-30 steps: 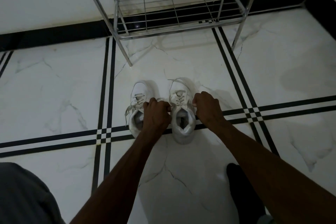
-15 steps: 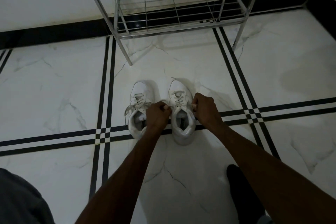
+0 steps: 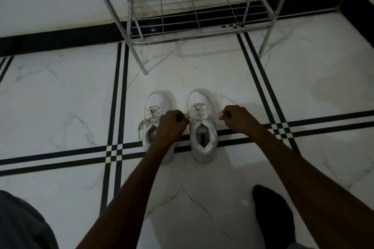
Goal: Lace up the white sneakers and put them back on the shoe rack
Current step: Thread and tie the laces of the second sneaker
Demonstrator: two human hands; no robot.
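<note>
Two white sneakers stand side by side on the marble floor, toes toward the rack. My left hand and my right hand each pinch one lace end of the right sneaker, pulling the ends out to either side above its tongue. The left sneaker is partly covered by my left wrist; its loose laces trail off its left side. The metal shoe rack stands just beyond the shoes, its lower wire shelf bare.
The white marble floor has black inlaid stripes. A black skirting runs along the white wall behind the rack. My dark-socked foot is at the lower right, and a grey-clad knee at the lower left.
Both hands have drawn apart, the right one moving out to the right, stretching the right sneaker's lace ends sideways. The shoes have stayed in place.
</note>
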